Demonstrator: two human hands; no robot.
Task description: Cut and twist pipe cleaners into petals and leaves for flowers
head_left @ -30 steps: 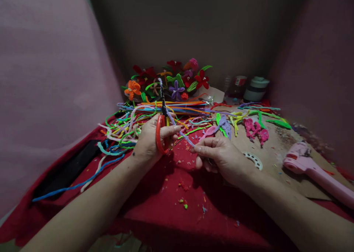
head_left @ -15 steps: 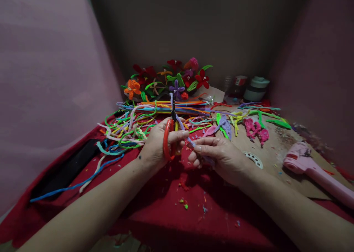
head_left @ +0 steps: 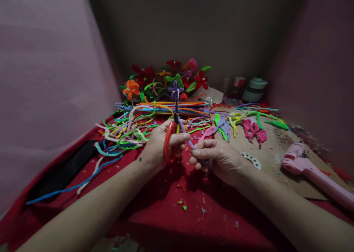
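My left hand (head_left: pixel 157 146) is closed around a pair of scissors (head_left: pixel 167 143) with orange-red handles. Their dark blades point up and away from me. A light purple pipe cleaner (head_left: pixel 181 125) runs beside the blades and passes by my left thumb. My right hand (head_left: pixel 218 155) pinches its lower part between thumb and fingertips, just right of the scissors. Part of the strand is hidden by my fingers. Both hands are held above a red cloth (head_left: pixel 166 207) scattered with small coloured fuzz scraps.
Loose pipe cleaners (head_left: pixel 129 130) lie in a tangle on the left, by a black flat object (head_left: pixel 63 172). Pipe-cleaner flowers (head_left: pixel 171 79) stand at the back. On the right, a brown board (head_left: pixel 272 161) carries shaped pieces, a white ring (head_left: pixel 253 160) and a pink tool (head_left: pixel 304 163).
The scissors and my left hand have shifted slightly right against the background. The purple pipe cleaner stays pinched in my right hand. The whole view has moved a little.
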